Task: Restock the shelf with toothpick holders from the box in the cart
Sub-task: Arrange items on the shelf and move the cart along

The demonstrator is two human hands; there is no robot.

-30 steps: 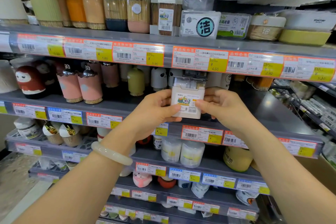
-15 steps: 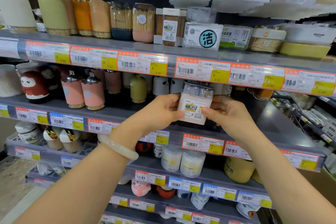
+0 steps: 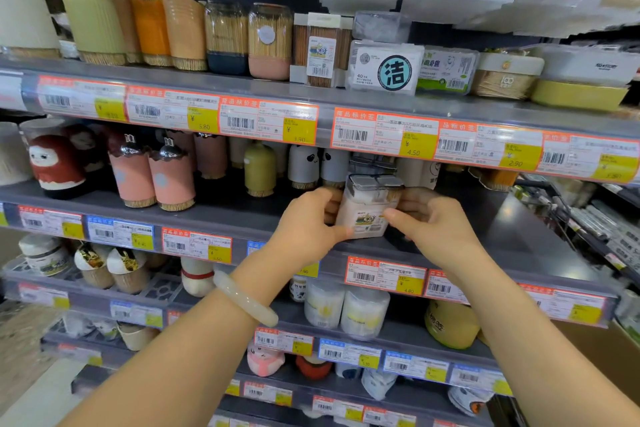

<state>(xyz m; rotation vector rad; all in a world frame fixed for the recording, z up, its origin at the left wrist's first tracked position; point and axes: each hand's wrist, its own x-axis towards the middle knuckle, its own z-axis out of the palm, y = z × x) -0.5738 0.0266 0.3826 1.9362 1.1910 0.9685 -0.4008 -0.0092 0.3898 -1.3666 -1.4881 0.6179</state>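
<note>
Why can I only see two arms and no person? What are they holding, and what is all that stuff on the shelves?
The camera sits on the person's head and looks forward and down, so you see only their arms, as if through their eyes. The left hand, with a pale bangle on its wrist, and the right hand grip a small white toothpick holder from both sides, on or just above the grey store shelf. Near it stand other holders: pink ones, a yellow-green one and panda-faced ones. The orange and yellow strips are price tags.
</note>
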